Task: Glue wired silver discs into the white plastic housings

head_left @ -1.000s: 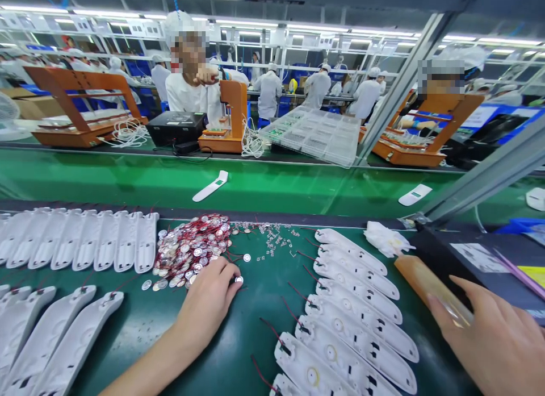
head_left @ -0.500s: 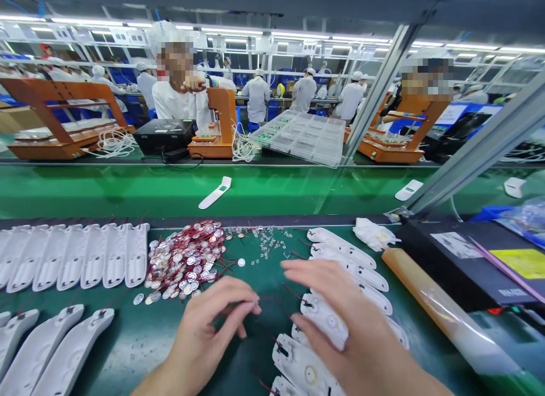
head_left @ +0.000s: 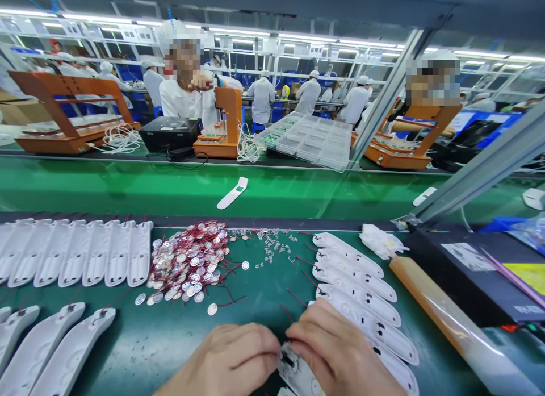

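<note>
At the lower middle, my left hand is closed in a pinch at the wired end of a white plastic shell half; what its fingertips hold is hidden. My right hand is closed around the same shell's right side, thumb and fingers near its end. Beyond my right hand lies a slanted row of similar white shells with red wires sticking out to the left. Ahead of my left hand, a single round metal disc with a red wire lies apart from a heap of wired discs.
Small clear plastic pieces lie scattered beyond the heap. White shells line the left. A glue-like tube and black box stand right. Behind run a green belt, orange fixtures and a metal post. Co-workers sit opposite.
Both hands have come nearer and met at the shell; my right hand went from spread to closed. White parts on the green belt have shifted right. The single disc now shows.
</note>
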Motion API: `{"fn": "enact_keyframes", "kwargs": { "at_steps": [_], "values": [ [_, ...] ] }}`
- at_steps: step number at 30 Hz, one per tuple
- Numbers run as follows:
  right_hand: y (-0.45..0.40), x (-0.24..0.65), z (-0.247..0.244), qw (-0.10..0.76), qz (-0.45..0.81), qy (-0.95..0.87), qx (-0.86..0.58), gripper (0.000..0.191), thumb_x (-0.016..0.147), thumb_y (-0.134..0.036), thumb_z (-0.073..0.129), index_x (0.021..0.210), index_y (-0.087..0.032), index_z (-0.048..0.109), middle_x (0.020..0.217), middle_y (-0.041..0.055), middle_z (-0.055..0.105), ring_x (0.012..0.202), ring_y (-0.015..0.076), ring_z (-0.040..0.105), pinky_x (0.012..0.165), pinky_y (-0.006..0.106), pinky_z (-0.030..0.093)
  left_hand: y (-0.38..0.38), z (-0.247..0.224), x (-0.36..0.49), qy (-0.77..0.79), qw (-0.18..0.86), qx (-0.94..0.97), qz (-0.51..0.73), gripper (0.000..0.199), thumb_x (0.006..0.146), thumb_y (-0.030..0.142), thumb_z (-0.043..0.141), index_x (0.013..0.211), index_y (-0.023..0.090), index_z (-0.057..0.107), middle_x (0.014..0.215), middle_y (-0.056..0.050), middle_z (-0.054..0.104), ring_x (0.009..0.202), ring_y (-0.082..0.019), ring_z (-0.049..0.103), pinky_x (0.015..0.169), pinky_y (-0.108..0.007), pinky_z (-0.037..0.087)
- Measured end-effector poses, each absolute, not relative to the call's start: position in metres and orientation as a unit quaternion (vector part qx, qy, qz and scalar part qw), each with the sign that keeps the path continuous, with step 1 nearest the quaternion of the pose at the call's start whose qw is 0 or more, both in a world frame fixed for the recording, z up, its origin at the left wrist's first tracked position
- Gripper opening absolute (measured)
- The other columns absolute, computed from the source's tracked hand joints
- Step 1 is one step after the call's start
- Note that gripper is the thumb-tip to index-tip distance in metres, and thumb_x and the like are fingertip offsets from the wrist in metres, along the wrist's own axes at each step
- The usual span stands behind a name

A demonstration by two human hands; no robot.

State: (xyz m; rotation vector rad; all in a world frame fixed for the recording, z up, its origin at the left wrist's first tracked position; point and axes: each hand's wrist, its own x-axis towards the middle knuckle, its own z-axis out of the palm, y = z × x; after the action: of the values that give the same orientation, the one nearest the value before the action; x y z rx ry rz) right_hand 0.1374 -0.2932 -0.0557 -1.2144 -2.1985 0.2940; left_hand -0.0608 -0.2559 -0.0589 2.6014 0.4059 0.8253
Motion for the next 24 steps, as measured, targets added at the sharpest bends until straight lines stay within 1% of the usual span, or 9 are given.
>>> {"fn": "enact_keyframes", "kwargs": {
  "at_steps": [2,5,7,9,12,15,18,21,24],
  "values": [
    [-0.295,0.136,-0.058,0.299,0.124,-0.824,-0.465,0.014,0.082,-0.010,0.050,0.075,-0.020,0.059,0.067,0.0000,0.057,0.065,0.0123,0.051,0.055,0.021,0.041,-0.256,-0.058,-0.059,0.141,0.149,0.939,0.274,0.036,0.097,0.015,0.024,0.091,0.012,0.060,0.084,-0.005,0.067,0.080,-0.011,0.063,0.072,-0.016,0.049],
    [-0.294,0.141,-0.055,0.310,0.139,-0.807,-0.483,0.013,0.079,-0.009,0.053,0.073,-0.020,0.059,0.068,-0.0004,0.058,0.066,0.0116,0.052,0.056,0.020,0.042,-0.251,-0.063,-0.061,0.167,0.047,0.941,0.292,0.039,0.098,0.017,0.020,0.095,0.016,0.059,0.089,-0.003,0.067,0.082,-0.010,0.063,0.075,-0.014,0.048],
    [-0.286,0.156,-0.050,0.305,0.138,-0.787,-0.518,0.014,0.080,-0.011,0.051,0.073,-0.020,0.059,0.068,-0.0004,0.058,0.067,0.0112,0.053,0.058,0.020,0.043,-0.243,-0.073,-0.071,0.283,-0.037,0.916,0.284,0.037,0.097,0.021,0.022,0.095,0.017,0.059,0.090,-0.005,0.064,0.077,-0.014,0.063,0.068,-0.020,0.051],
    [-0.273,0.180,-0.045,0.273,0.100,-0.752,-0.591,0.015,0.081,-0.015,0.052,0.070,-0.021,0.060,0.068,-0.0006,0.059,0.067,0.0118,0.054,0.061,0.022,0.043,-0.233,-0.085,-0.087,0.437,-0.090,0.867,0.222,0.034,0.093,0.029,0.027,0.093,0.015,0.058,0.089,-0.010,0.060,0.070,-0.021,0.062,0.060,-0.031,0.052],
    [-0.246,0.222,-0.044,0.191,-0.008,-0.666,-0.721,0.010,0.076,-0.018,0.059,0.067,-0.021,0.063,0.068,0.0011,0.059,0.069,0.0158,0.054,0.066,0.028,0.042,-0.221,-0.103,-0.110,0.548,-0.083,0.822,0.130,0.038,0.087,0.036,0.027,0.089,0.012,0.057,0.087,-0.014,0.054,0.069,-0.028,0.058,0.061,-0.043,0.049],
    [-0.222,0.249,-0.051,0.157,-0.052,-0.630,-0.759,0.014,0.077,-0.016,0.055,0.067,-0.019,0.065,0.073,0.0053,0.059,0.076,0.0204,0.051,0.070,0.032,0.038,-0.217,-0.115,-0.118,0.561,-0.016,0.817,0.130,0.037,0.086,0.033,0.025,0.085,0.014,0.057,0.088,-0.013,0.054,0.069,-0.025,0.059,0.059,-0.037,0.049],
    [-0.208,0.251,-0.058,0.120,-0.071,-0.623,-0.770,0.018,0.077,-0.014,0.053,0.065,-0.019,0.065,0.073,0.0056,0.058,0.076,0.0205,0.049,0.068,0.032,0.034,-0.216,-0.118,-0.114,0.545,0.035,0.822,0.160,0.038,0.084,0.030,0.025,0.080,0.018,0.060,0.084,-0.010,0.058,0.065,-0.020,0.061,0.052,-0.029,0.048],
    [-0.203,0.244,-0.062,0.090,-0.073,-0.624,-0.773,0.019,0.077,-0.014,0.052,0.064,-0.019,0.065,0.073,0.0053,0.058,0.078,0.0198,0.048,0.067,0.031,0.032,-0.217,-0.114,-0.113,0.525,0.008,0.835,0.166,0.040,0.083,0.029,0.026,0.075,0.020,0.064,0.082,-0.009,0.062,0.068,-0.021,0.063,0.054,-0.029,0.049],
    [-0.202,0.240,-0.063,0.069,-0.071,-0.627,-0.773,0.019,0.078,-0.014,0.051,0.067,-0.019,0.066,0.077,0.0056,0.059,0.082,0.0204,0.049,0.067,0.031,0.031,-0.218,-0.111,-0.117,0.505,-0.048,0.849,0.150,0.039,0.085,0.032,0.029,0.082,0.021,0.067,0.092,-0.009,0.064,0.080,-0.023,0.063,0.064,-0.033,0.050]
  ]
}}
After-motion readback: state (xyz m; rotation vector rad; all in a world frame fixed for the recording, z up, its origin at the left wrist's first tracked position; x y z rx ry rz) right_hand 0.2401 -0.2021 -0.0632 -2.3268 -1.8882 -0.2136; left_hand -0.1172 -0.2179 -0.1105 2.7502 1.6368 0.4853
